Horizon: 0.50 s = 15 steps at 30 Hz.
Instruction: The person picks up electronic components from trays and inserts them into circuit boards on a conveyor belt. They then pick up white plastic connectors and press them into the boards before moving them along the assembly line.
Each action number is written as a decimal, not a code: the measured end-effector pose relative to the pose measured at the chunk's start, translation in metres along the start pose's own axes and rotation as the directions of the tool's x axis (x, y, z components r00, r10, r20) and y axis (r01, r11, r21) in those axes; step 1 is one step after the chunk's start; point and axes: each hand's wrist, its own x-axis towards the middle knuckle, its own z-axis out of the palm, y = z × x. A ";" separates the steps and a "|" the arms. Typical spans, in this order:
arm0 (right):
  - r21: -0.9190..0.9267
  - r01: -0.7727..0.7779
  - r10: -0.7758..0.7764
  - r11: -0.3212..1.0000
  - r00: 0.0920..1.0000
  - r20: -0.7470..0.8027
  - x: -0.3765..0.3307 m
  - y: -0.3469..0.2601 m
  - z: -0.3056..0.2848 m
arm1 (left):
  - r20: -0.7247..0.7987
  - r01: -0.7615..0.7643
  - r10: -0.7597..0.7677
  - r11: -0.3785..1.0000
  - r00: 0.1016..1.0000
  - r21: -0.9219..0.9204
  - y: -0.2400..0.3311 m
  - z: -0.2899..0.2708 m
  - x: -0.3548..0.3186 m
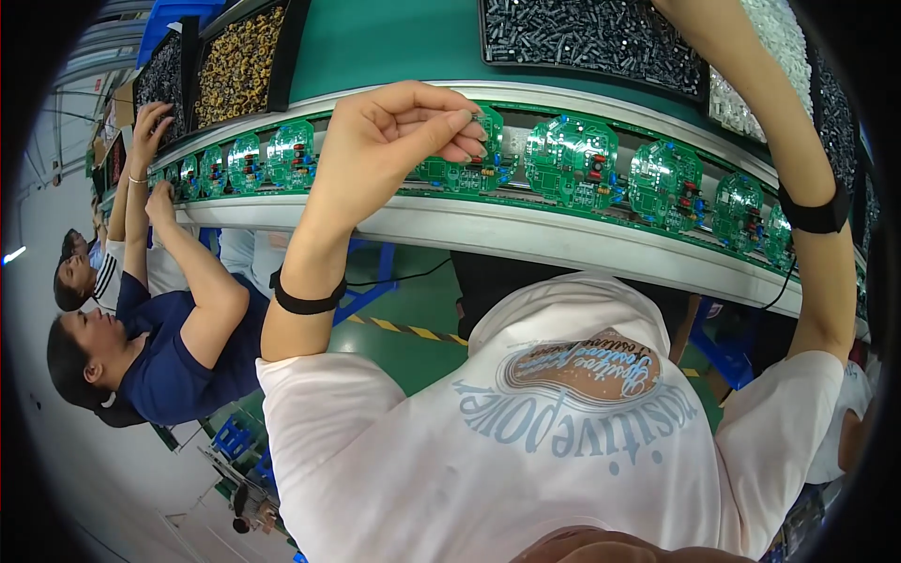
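Left hand [404, 131]: fingers pinched together over the round green circuit board [466, 161] on the curved conveyor rail [526, 230]; what they grip is too small to tell.
Right hand: out of view, forearm [770, 103] reaching across the black tray of dark components [591, 33].
Beside: co-worker's hands [155, 159] on far boards.

A long curved bench [526, 235] runs from nine o'clock to three o'clock. A row of round green circuit boards [572, 161] lies along it. Trays of small black parts [591, 33] and yellow parts [239, 61] sit toward twelve o'clock.
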 end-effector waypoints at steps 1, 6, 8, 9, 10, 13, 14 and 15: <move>-0.024 0.016 -0.016 1.000 1.000 0.001 -0.001 0.004 0.001 | 0.004 0.029 -0.029 1.000 1.000 -0.008 0.000 -0.002 0.001; -0.011 -0.009 0.009 1.000 0.999 0.042 -0.001 -0.007 -0.003 | -0.014 0.058 -0.058 0.998 0.998 0.019 0.000 -0.001 0.000; -0.003 0.030 -0.030 1.000 0.999 0.042 -0.003 -0.002 0.001 | -0.026 0.021 -0.020 0.997 0.999 0.073 -0.001 0.001 0.001; 0.007 0.072 -0.073 0.997 0.996 0.043 -0.004 0.001 0.003 | -0.039 -0.016 0.021 0.992 0.999 0.125 -0.002 0.001 0.002; 0.016 0.115 -0.116 0.993 0.992 0.042 -0.005 0.003 0.004 | -0.051 -0.053 0.063 0.983 0.997 0.178 -0.002 0.002 0.002; -0.014 0.101 -0.100 0.995 0.994 0.045 -0.005 0.001 0.003 | -0.059 -0.052 0.062 0.986 0.996 0.160 0.000 0.006 0.003; -0.029 0.096 -0.094 0.995 0.994 0.048 -0.005 0.000 0.003 | -0.064 -0.052 0.062 0.987 0.996 0.150 0.001 0.006 0.003; -0.027 0.095 -0.094 0.995 0.995 0.047 -0.005 0.000 0.003 | -0.065 -0.050 0.060 0.987 0.996 0.151 0.001 0.006 0.003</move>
